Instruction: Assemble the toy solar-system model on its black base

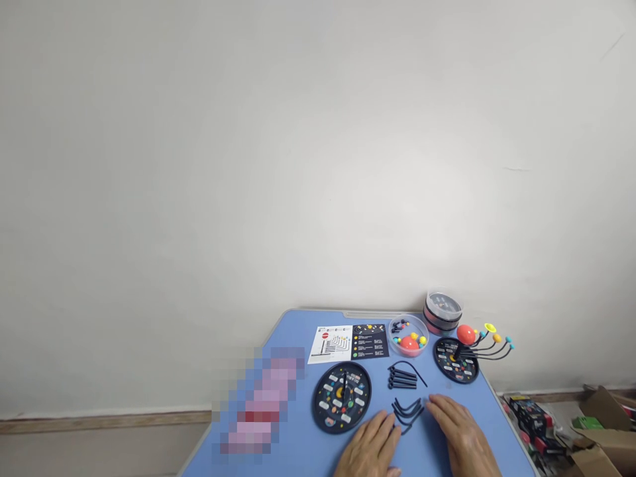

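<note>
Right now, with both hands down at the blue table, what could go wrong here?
The curved black rods lie loose between the left hand and right hand; a sweep might scatter them among the straight black rods just beyond.

The assembled model appears to reach past the table's right edge in this view, so a bump could tip it.

The clear dish of loose balls shows no lid on it; a knock might spill them.

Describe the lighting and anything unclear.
Head view: soft light, the wall brightest right of centre and dimmer far left; head view: coarse pixel blocks mask a pinkish patch at left on the table; head view: the leaflet has print too small to read.
</note>
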The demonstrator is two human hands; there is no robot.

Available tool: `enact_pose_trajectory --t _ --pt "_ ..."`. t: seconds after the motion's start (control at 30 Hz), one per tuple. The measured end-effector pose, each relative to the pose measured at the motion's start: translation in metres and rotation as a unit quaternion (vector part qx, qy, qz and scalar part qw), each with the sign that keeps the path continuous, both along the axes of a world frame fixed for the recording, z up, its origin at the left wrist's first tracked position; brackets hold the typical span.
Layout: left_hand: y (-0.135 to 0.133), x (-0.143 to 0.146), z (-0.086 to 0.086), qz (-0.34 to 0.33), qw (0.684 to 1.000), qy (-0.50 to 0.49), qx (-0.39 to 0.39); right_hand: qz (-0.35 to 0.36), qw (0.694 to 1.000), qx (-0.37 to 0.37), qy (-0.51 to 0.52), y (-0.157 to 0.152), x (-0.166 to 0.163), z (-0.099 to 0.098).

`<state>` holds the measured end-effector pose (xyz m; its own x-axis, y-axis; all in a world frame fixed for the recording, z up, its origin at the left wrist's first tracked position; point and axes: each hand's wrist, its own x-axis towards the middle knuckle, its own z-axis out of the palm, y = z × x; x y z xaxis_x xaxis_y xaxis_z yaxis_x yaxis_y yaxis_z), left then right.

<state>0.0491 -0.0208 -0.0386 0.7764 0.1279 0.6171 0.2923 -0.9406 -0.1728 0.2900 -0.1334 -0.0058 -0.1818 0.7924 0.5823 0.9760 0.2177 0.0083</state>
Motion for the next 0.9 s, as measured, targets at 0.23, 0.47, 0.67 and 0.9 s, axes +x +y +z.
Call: enact_pose_trajectory --t 0.23,0.47,0.67,0.9 --pt "-0.003 0.002 -0.002 -0.003 1.000 0.020 -0.019 0.029 0.998 -0.019 0.052 0.000 -0.007 0.020" --pt "-0.004 0.003 -0.002 -0.010 0.999 0.019 -0.025 0.041 0.997 -0.066 0.029 0.004 -0.021 0.003" --pt "-0.002 0.003 -0.002 0.015 1.000 0.019 -0.012 0.039 0.997 -0.062 0.013 0.006 -0.019 -0.006" --pt "0.003 0.006 -0.004 0.024 0.999 0.016 -0.042 0.037 0.998 -0.050 -0.017 0.006 -0.020 -0.013"
